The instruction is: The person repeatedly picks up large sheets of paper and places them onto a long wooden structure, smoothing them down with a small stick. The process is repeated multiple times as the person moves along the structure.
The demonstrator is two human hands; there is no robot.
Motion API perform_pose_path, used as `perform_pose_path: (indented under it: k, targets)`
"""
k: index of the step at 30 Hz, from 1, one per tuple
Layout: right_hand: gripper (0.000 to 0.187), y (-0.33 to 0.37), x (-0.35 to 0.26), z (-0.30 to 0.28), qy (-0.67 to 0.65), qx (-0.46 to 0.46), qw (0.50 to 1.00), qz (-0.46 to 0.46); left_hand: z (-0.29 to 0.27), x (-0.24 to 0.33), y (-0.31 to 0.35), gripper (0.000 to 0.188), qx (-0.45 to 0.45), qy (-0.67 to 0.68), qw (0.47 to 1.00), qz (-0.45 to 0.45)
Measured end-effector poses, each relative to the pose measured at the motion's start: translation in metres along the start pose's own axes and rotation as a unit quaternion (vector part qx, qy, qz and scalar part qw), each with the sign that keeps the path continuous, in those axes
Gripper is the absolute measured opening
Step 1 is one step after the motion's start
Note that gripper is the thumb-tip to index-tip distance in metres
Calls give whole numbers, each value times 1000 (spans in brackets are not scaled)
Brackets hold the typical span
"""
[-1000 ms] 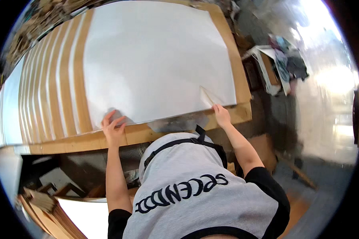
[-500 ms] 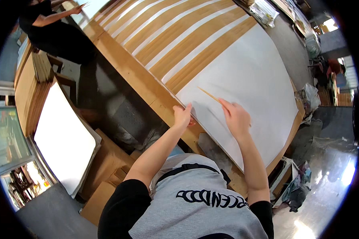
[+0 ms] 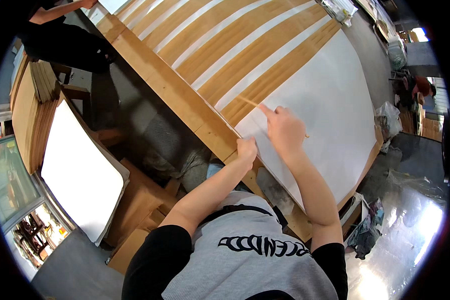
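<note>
Across the upper middle of the frame, a long wooden table (image 3: 155, 77) slants from the upper left down toward the lower centre. On its right half lies a large white sheet (image 3: 330, 105), the broadest one in view, reaching from near the centre toward the right side. Beyond it, up to the top edge, brown bands (image 3: 250, 64) alternate with narrower white strips. At the lower centre is the wearer's grey shirt (image 3: 255, 267) with black sleeves. At the left, a bright white sheet (image 3: 82, 170) lies slanting, with a stack of brown boards (image 3: 32, 115) beside it. In the upper left corner stands another person (image 3: 67, 47) in dark clothes, near the table's far end. Toward the lower right sits a heap of cloth (image 3: 367, 230). Near the centre, the right hand (image 3: 285, 131) is closed on a thin stick, its index finger pointing along it, above the large white sheet. Just below and to its left, the left hand (image 3: 247, 149) has its fingers curled at that sheet's near edge; whether they pinch it I cannot tell. Smallest is the thin stick (image 3: 248, 101), slightly blurred, its pale tip pointing up and left over the brown bands.
</note>
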State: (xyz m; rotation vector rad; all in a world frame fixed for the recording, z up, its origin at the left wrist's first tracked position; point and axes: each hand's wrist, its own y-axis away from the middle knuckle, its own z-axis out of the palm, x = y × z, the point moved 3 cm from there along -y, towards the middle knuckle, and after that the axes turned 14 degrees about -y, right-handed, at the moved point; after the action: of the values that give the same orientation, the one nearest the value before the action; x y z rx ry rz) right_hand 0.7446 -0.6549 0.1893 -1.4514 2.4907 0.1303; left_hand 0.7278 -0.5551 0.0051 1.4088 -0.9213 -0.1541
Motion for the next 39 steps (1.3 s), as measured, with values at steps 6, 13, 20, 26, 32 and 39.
perform_pose_path:
  k: [6,13,20,26,32,39]
  targets:
    - [34,8,-3,11,1,-49,998,-29,-2,18,15,28,-173,131,972,-92]
    - [35,3,4,7,-15,-36,999,-10,-5,36,29,24,-169,200,959,-110]
    - [35,-3,11,-5,-43,-7,998,38,-11,57,40,31,-201,210,948,-130]
    - [32,22,9,3,-85,-14,996,30,-19,54,42,33,-187,182,951,-165]
    - [30,31,21,3,-59,3,998,36,-29,67,42,38,-182,177,964,-81]
    - [31,32,21,10,-67,-10,996,65,-29,69,27,40,-229,141,958,-104]
